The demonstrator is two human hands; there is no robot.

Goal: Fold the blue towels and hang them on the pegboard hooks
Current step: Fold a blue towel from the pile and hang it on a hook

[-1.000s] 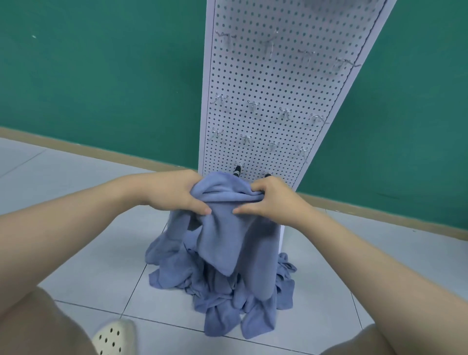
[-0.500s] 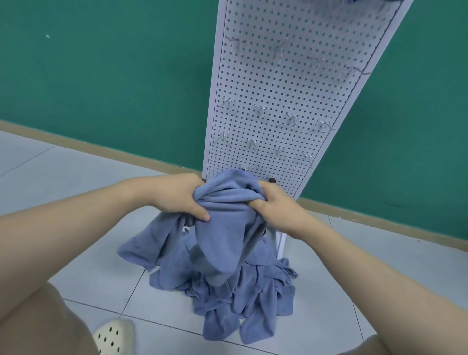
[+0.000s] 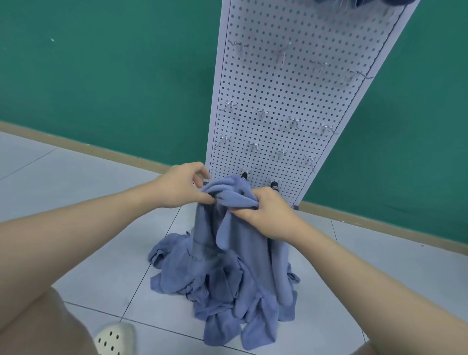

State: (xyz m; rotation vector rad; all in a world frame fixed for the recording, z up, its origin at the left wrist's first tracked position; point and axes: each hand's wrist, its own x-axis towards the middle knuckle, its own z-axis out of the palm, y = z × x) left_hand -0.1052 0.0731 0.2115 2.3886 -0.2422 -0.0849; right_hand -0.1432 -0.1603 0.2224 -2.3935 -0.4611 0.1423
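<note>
A blue towel (image 3: 229, 220) hangs bunched between my hands in front of the white pegboard (image 3: 291, 83). My left hand (image 3: 184, 187) pinches its upper left edge with thumb and fingertips. My right hand (image 3: 268, 215) grips the bunched top on the right. Under the held towel a pile of blue towels (image 3: 228, 288) lies crumpled on the floor tiles. Rows of metal hooks (image 3: 293, 121) stick out of the pegboard, bare where I can see them. Dark blue cloth (image 3: 354, 2) shows at the pegboard's top edge.
The pegboard stands upright against a green wall (image 3: 101, 71) with a tan baseboard. Its foot reaches the grey tiled floor (image 3: 76, 192). A white perforated shoe (image 3: 114, 337) and my knees sit at the bottom of the view.
The towel's top has been gathered more tightly and its loose end hangs straighter. My left hand has shifted from a full grip to a fingertip pinch at the edge.
</note>
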